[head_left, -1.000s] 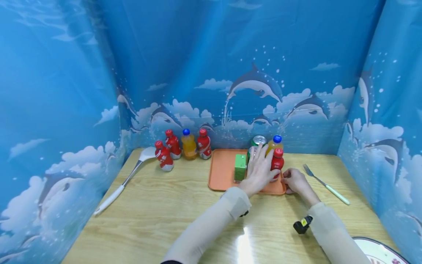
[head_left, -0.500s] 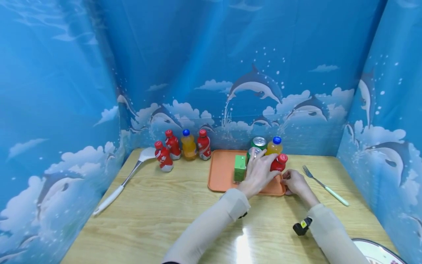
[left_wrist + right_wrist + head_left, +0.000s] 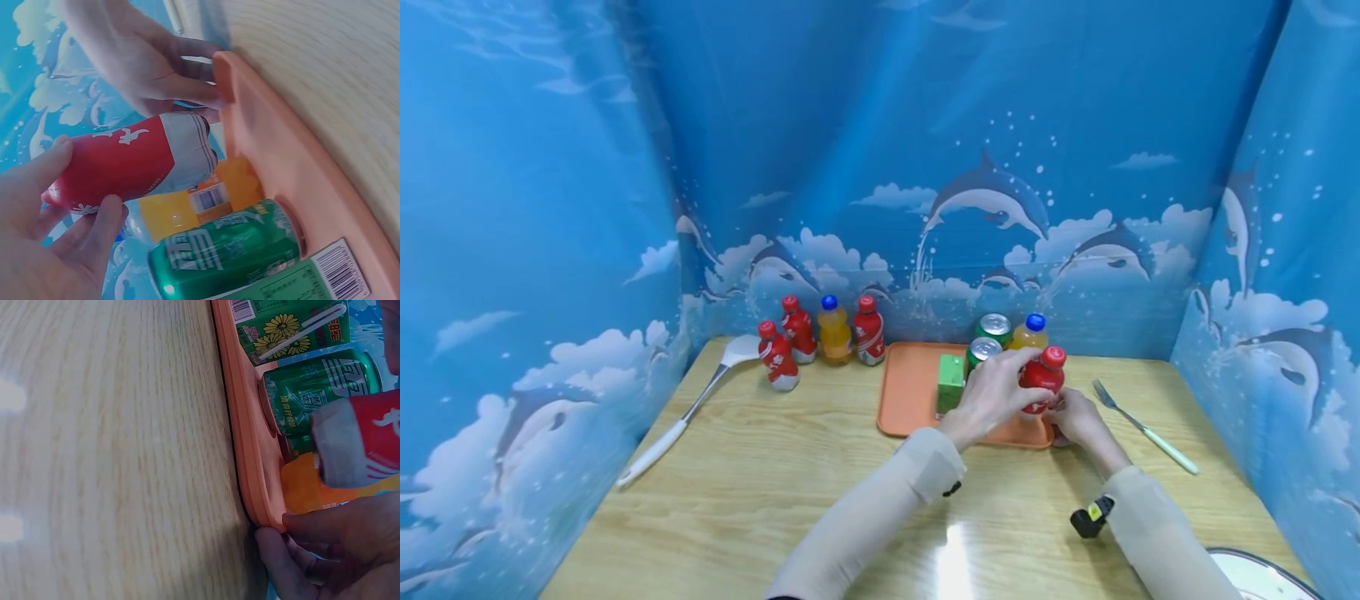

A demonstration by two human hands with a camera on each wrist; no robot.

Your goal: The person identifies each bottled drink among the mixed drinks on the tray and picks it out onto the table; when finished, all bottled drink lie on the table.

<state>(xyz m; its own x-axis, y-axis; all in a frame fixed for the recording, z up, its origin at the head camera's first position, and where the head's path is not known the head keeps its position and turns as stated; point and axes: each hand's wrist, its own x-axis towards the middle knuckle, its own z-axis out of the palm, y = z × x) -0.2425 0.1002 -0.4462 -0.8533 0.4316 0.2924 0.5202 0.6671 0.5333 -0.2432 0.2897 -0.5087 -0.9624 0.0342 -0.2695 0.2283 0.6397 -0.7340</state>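
L hand [image 3: 992,397] pinches the red bottle [image 3: 1043,379] by its upper body, tilted over the right end of the tray [image 3: 904,396] — R hand [image 3: 1078,417] pinches that tray's near right corner. Bottle's prob. lightish, firm, smooth, maybe slippery — best gripped mid-body.

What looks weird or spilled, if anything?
Nothing stands out: I see no spills or damage. One red bottle seems raised off the orange tray, but the left hand is holding it, so that isn't odd.
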